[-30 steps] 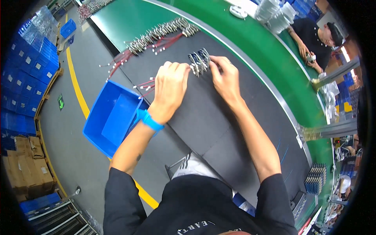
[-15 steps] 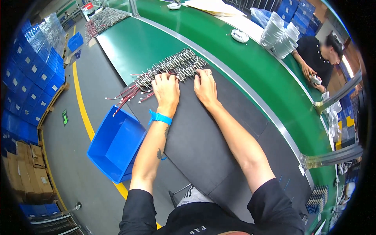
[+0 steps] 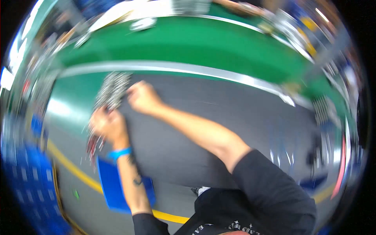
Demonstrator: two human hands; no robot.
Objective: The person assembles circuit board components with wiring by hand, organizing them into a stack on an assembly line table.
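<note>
The view is smeared by motion. A dense cluster of small silvery parts point(image 3: 113, 88) lies in rows where the green table surface meets the black mat. Thin red wires point(image 3: 93, 145) with pale ends trail from its near end. My left hand point(image 3: 109, 124), with a blue band at the wrist, is at the near edge of these parts; its fingers are too blurred to read. My right hand point(image 3: 144, 97) is at the cluster's right edge, its fingers curled in. Whether anything is between them cannot be made out.
A blue bin point(image 3: 111, 186) stands under my left forearm, beside the table. Beyond a metal rail point(image 3: 176, 67) runs a green belt point(image 3: 219, 43) with a white object point(image 3: 143, 24) on it. Stacked blue crates point(image 3: 29, 180) stand at lower left. Another stack of parts point(image 3: 323, 111) is at right.
The whole view has swung to the right, so the cluster and both hands now appear farther left. Both hands stay by the cluster. The co-worker is no longer clearly visible.
</note>
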